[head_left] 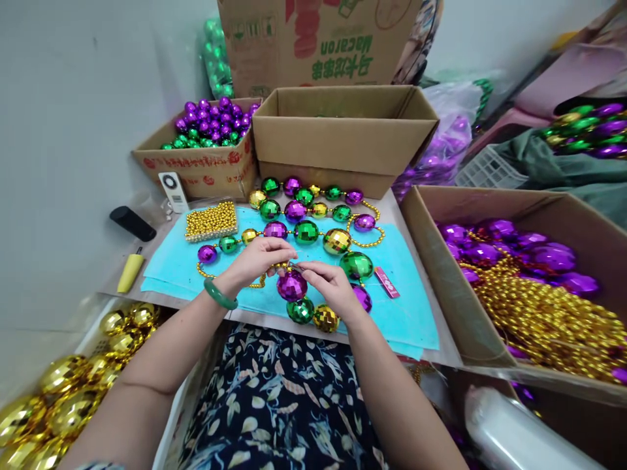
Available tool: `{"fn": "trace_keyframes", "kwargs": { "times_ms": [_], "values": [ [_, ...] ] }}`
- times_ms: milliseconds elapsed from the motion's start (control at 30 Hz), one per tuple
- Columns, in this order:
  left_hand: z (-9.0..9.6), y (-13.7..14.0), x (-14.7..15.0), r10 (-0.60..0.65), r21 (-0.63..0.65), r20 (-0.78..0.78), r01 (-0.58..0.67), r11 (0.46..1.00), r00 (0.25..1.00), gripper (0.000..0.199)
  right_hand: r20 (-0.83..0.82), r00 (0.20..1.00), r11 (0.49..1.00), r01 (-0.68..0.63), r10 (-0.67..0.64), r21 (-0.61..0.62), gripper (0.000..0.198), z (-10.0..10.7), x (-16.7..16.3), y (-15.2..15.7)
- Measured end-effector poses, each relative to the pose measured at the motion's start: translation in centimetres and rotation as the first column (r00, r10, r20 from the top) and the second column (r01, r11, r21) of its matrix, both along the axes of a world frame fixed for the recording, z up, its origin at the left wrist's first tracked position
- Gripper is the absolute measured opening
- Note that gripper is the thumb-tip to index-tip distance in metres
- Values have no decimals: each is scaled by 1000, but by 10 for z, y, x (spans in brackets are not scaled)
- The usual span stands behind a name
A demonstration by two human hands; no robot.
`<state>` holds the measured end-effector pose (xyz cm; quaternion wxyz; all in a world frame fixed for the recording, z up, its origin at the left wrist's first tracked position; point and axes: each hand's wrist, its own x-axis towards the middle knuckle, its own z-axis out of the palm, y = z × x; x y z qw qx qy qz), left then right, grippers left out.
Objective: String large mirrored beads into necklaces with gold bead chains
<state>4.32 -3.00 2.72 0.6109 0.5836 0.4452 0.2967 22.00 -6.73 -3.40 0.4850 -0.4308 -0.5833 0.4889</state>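
Observation:
My left hand (262, 256), with a green bangle (220, 295) on its wrist, is closed in a pinch on the small gold beads at the end of a bead necklace. Its fingertips almost meet those of my right hand (329, 282), also pinched; a small dark, thin thing shows at its fingertips, too small to name. Just below hangs a large purple faceted bead (292, 285), followed by a green bead (300, 310) and a gold bead (326, 318). The string curves past a big green bead (356, 265) and a large gold bead (337, 241) across the blue cloth (411, 294).
A clear box of small gold beads (211, 220), a yellow-handled tool (130, 272) and a black object (132, 223) lie left. Cardboard boxes stand behind (337, 143) and right (455, 313). A pink packet (386, 282) rests on the cloth. Large gold beads (68, 405) fill a bin lower left.

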Motion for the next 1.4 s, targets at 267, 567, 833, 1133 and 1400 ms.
{"fn": "trace_keyframes", "kwargs": {
  "times_ms": [267, 567, 833, 1133, 1400],
  "values": [
    [-5, -2, -1, 2, -93, 83, 6, 996, 997, 27, -36, 999, 999, -21, 20, -30, 27, 0, 1, 0],
    [-8, -6, 5, 2, -122, 105, 11, 992, 994, 28, -138, 990, 990, -17, -3, -142, 27, -3, -2, -1],
    [-10, -8, 6, -1, -94, 82, 8, 996, 997, 21, -204, 979, 978, -22, -21, -210, 24, -7, -6, 0],
    [-9, -6, 6, 71, -109, 74, -63, 992, 995, 24, -360, 929, 992, 49, -88, -116, 28, -7, 28, -16],
    [-5, -9, -1, 20, 5, 11, -20, 1000, 1000, 25, 317, 675, 732, 673, -666, 105, 37, -62, 120, -65]
  ]
}}
